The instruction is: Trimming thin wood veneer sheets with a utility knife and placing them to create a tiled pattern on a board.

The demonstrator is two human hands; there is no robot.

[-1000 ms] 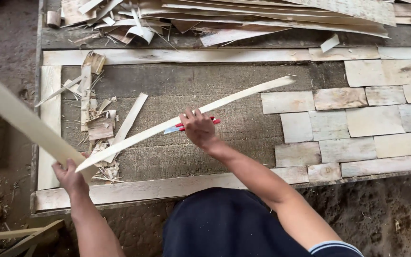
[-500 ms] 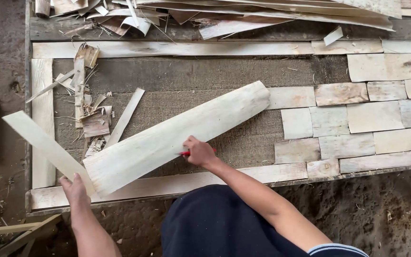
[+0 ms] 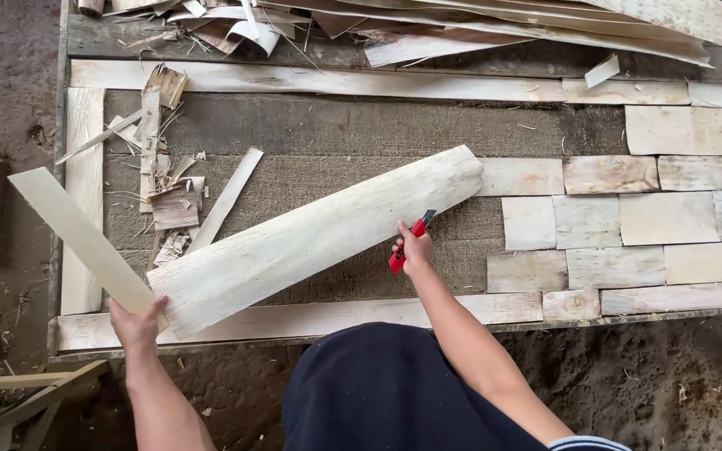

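Note:
My left hand (image 3: pixel 138 321) grips the near ends of two pale pieces at the board's lower left: a wide veneer sheet (image 3: pixel 319 236) lying diagonally up to the right, and a narrow flat wooden strip (image 3: pixel 77 234) pointing up to the left. My right hand (image 3: pixel 414 249) holds a red utility knife (image 3: pixel 405 246) with its blade out, right at the sheet's lower edge. Both pieces lie over a dark woven work board (image 3: pixel 361 125) framed by light wooden strips.
Rows of rectangular veneer pieces (image 3: pixel 662 217) are laid on the board's right half. Scraps and offcuts (image 3: pixel 169 200) are piled at its left. A heap of long veneer sheets (image 3: pixel 495 25) lies along the far edge. Dirt ground surrounds the board.
The wide sheet has turned from edge-on to lying flat on the board. My right hand has let go of it and now sits at its lower edge with the knife showing.

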